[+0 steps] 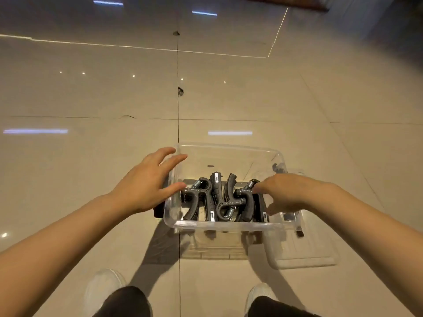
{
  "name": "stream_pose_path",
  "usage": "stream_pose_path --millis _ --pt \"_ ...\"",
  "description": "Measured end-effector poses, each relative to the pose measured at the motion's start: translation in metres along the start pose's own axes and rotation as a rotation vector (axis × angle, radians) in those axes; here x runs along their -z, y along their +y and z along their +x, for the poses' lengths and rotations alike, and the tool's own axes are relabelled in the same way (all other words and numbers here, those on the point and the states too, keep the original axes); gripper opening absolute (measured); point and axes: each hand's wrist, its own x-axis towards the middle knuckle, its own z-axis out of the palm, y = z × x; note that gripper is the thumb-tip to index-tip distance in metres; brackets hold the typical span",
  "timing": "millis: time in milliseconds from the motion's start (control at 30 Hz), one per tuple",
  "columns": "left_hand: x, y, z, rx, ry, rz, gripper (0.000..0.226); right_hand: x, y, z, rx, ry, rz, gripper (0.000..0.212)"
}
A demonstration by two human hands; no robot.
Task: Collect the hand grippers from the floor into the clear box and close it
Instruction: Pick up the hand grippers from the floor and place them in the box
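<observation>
The clear box stands on the tiled floor in front of me, uncovered. Several black hand grippers with metal springs lie packed together in its near half. My left hand hovers at the box's left wall, fingers spread, holding nothing. My right hand reaches into the right side of the box, with fingers and thumb closed around the rightmost hand gripper, which rests among the others. The clear lid lies flat on the floor at the box's right, partly behind its wall.
A black latch sticks out at the box's left side, and another black clip shows on the lid. My two white shoes and dark trousers are at the bottom. Glossy beige tiles with a chipped joint stretch ahead.
</observation>
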Motion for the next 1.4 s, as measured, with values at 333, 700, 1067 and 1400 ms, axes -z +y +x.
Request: stream_pose_path --millis 333,700,1067,1400 --pt "0.196 0.099 -0.12 -0.043 0.327 -0.083 0.052 0.085 -0.085 -0.174 0.014 0.334 0.243 0.048" --pt "0.204 0.066 -0.234 0.434 0.563 -0.018 0.013 0.12 -0.205 -0.216 0.27 1.129 0.602 0.017" --pt "0.238 0.001 -0.298 0.669 0.594 -0.026 0.01 0.176 -0.303 -0.104 0.365 0.941 0.628 0.017" --pt "0.261 -0.042 -0.393 0.843 0.66 0.115 0.029 0.203 -0.405 -0.042 0.574 0.756 0.414 0.01"
